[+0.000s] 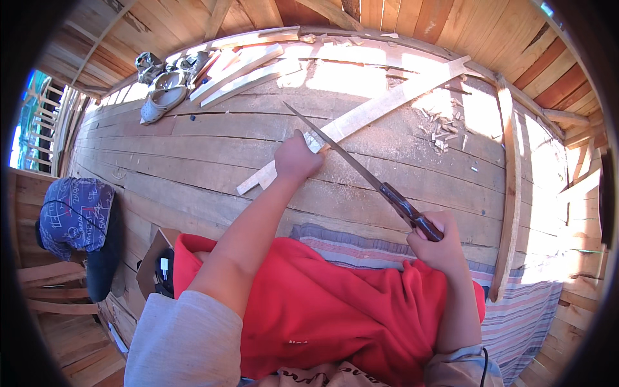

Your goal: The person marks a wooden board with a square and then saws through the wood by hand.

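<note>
A long pale wooden plank [393,103] lies slantwise on the board floor, its near left end notched. My left hand [300,157] is closed over the plank's nearer part, gripping it by the edges. In my right hand [440,240] is a handsaw [361,169], held by its dark, glossy handle. Its narrow blade points up and to the left and crosses over the plank just right of my left hand. Whether the teeth touch the wood I cannot tell. Fine sawdust is scattered beside the plank.
Wood offcuts [445,129] lie right of the plank, a long beam [507,193] farther right. Several planks [248,80] and grey clogs [164,97] are at the back left. A patterned cap [77,216] sits left, near an open cardboard box [151,264]. Red cloth [309,303] covers my lap; striped cloth [532,309] lies beneath.
</note>
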Available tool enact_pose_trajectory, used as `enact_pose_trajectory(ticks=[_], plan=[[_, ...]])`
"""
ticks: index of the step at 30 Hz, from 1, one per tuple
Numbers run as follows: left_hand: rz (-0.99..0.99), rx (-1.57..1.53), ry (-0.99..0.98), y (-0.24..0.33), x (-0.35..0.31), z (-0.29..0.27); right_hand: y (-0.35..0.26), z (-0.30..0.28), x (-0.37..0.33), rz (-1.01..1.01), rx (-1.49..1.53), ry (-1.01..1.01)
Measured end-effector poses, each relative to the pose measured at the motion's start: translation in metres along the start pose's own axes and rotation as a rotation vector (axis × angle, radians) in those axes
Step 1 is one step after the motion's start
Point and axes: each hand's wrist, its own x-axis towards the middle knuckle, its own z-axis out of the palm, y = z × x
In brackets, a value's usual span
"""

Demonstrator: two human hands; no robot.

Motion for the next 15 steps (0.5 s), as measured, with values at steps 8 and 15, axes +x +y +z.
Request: enact_pose_trajectory(ticks=[8, 15], plan=[[-0.033, 0.007, -0.024, 0.005, 0.0, -0.005, -0.023, 0.05, 0.056, -0.073, -0.047, 0.066], [-0.027, 0.006, 0.015, 0.006, -0.002, 0.005, -0.022, 0.04, 0.045, -0.056, -0.015, 0.056]])
